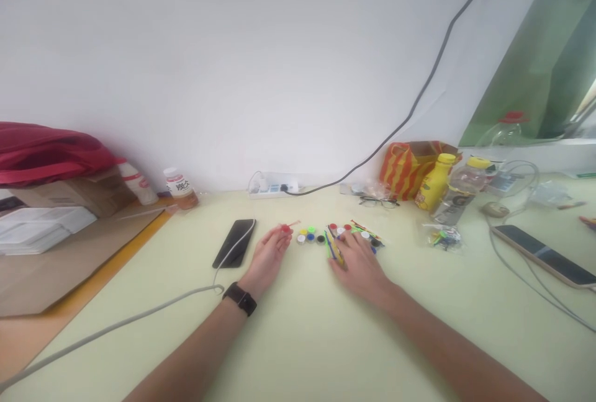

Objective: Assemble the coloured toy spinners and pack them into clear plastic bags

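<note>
My left hand point(270, 253) has its fingers closed on a small round red cap point(285, 228); a thin red stick point(295, 223) juts out beside it. Just right of that hand, several small round caps in yellow, green, white, blue and black lie close together, among them a blue cap point(311, 237). My right hand point(356, 259) reaches palm down over a second group, fingers spread, touching thin yellow and blue sticks point(334, 247). More caps, such as a red cap point(347, 227), and coloured sticks point(365, 228) show around its fingers. Part of this group is hidden beneath the hand.
A black phone point(235, 243) with a white cable lies left of my left hand. Glasses point(379, 202), a striped bag point(407, 169), a yellow bottle point(435, 182) and a small plastic packet point(444, 237) stand or lie to the right. A power strip point(272, 185) sits against the wall.
</note>
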Tool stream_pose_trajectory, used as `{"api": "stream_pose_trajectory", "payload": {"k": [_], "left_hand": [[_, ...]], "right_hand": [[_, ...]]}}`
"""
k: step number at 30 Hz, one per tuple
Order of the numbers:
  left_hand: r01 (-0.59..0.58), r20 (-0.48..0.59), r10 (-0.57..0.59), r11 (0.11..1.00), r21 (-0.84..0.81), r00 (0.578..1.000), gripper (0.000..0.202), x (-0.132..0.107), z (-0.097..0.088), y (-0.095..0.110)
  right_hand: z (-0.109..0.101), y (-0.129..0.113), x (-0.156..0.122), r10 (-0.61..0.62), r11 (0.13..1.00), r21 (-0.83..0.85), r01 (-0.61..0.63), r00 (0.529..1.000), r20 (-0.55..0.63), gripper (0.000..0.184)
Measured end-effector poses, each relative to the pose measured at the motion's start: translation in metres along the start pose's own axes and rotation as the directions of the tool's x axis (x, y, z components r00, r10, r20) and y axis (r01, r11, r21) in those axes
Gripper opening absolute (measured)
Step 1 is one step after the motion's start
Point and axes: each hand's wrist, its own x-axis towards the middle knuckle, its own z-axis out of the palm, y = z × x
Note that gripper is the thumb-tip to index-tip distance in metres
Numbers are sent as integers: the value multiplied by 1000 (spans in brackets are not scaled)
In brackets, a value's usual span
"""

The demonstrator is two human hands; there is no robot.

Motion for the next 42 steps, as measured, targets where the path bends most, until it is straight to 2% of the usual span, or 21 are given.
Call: {"api": "stream_pose_trajectory", "payload": {"k": [4,12,32,38,42], "left_hand": [[-4,2,4,1000,2,1000,9,1,-1,0],[-4,16,4,1000,12,1000,8,0,-1,-1],[7,5,-7,1000,10,1000,7,0,0,-1],[7,8,-8,1000,20,1000,11,-1,1,0],[11,-3,-11,1000,14,1000,6,0,1,0]], "right_hand": [[-1,-1,0,-23,1000,-8,23,1000,-12,16],[1,-1,0,-22,1000,13,22,1000,-7,13],[-3,-9,-1,17,1000,18,-18,998,53,15],[-1,-9,-4,20,998,59,-22,999,31,21],[-1,-10,-4,20,999,38,-21,999,45,20]]}}
